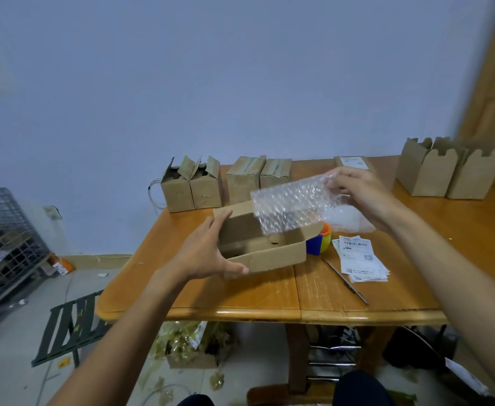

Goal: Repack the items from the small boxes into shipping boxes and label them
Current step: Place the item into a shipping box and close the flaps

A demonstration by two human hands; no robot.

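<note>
A person's left hand [208,253] grips the left end of one open shipping box [265,256] on a wooden table [240,297], thumb on the near wall. The right hand [357,194] pinches one sheet of bubble wrap [290,206] above it. Four small boxes [206,186] line the back: two open, two shut. One labelled box [353,162] and two open cartons [428,171] stand to the right. One label stack [360,259] lies just right of one coloured toy [318,241].

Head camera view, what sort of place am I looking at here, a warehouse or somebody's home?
Probably a small home packing spot, not a warehouse: small cardboard boxes lined along the far side of a wooden table, printed shipping labels beside them, and bubble wrap held over an open shipping box.
</note>
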